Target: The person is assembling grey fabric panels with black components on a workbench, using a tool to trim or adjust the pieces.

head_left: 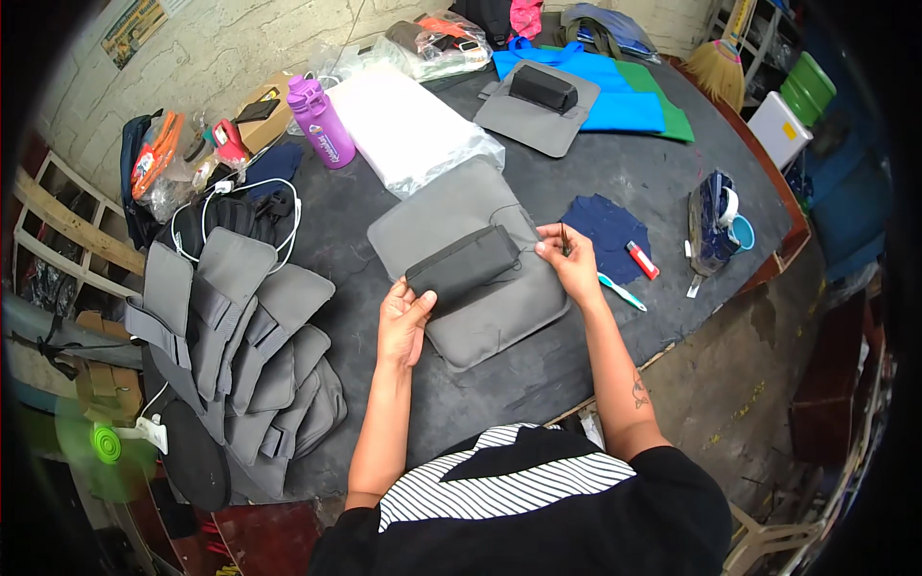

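The black work table [643,171] spans most of the view, its near edge slanting up to the right past the person's right forearm. A pile of grey fabric pieces [259,374] covers its left end, a strip of black tabletop separating the pile from the left forearm. A white stack in clear plastic [403,125] lies toward the back, and beyond it to the right sit a blue fabric bag [624,110] and green fabric [663,123]. The grey panel [509,307] lies before the person, its top edge against the plastic, its rounded bottom corner toward the person with tabletop showing around it. To its right is a navy cloth scrap [605,230]. The dark pouch [461,264] lies aslant across the panel's middle; the left hand [403,322] grips its lower left end, thumb on top. The right hand [573,264] curls around a slim dark tool [565,237] at the panel's right edge; whether it also pinches the fabric cannot be told. A red lighter [642,259] rests at the scrap's right edge.
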Demonstrator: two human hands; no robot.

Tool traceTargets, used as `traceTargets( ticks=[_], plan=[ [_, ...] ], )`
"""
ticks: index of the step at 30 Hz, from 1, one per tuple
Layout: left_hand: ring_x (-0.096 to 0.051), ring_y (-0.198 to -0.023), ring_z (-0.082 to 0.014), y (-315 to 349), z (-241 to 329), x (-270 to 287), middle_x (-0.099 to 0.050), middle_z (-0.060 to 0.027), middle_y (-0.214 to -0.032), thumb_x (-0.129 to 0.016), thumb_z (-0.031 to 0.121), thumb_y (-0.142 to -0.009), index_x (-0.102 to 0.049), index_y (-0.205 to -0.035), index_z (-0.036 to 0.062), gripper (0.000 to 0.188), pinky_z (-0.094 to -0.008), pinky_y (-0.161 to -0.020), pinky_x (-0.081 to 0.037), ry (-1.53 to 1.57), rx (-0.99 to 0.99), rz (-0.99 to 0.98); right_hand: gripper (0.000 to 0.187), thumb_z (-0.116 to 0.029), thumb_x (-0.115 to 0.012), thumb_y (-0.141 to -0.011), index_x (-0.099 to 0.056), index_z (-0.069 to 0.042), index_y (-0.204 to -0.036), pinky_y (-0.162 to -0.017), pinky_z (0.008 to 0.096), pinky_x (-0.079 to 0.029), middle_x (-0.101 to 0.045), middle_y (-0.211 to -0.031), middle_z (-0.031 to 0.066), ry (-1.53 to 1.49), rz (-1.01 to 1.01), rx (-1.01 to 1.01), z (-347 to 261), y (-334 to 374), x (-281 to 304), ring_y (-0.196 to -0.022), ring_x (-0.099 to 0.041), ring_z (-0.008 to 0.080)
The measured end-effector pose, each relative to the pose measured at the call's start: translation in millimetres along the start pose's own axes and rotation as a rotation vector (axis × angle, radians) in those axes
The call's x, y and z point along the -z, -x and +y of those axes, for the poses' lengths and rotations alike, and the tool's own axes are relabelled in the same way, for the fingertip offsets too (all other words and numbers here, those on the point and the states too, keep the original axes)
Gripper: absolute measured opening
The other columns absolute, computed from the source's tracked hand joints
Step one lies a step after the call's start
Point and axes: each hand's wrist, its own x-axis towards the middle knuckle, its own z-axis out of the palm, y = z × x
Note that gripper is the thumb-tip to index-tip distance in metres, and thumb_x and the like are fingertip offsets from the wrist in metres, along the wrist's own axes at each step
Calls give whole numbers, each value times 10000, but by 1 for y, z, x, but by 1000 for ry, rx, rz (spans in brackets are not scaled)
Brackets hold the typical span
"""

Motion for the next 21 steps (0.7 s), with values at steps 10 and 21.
traceTargets(
  ticks=[10,21],
  plan=[
    [-542,-902,-113,1,1,3,-631,-92,-1133,-487,165,-923,-521,-1279,-25,405,-253,-806,-420,-212,-57,91,257,-18,-676,-773,-624,5,-1024,-664,239,-435,-614,-775,15,236,46,-100,29,3,13,-720,-541,76],
    [-481,-1002,-122,-8,-11,15,-561,-80,-1167,-557,8,-805,-534,-1262,41,459,-259,-892,-415,-569,-171,275,566,-23,-707,-659,-578,-95,-1206,-754,265,-471,-539,-1210,48,522,-249,399,-42,18,-14,-866,-570,167]
  ],
)
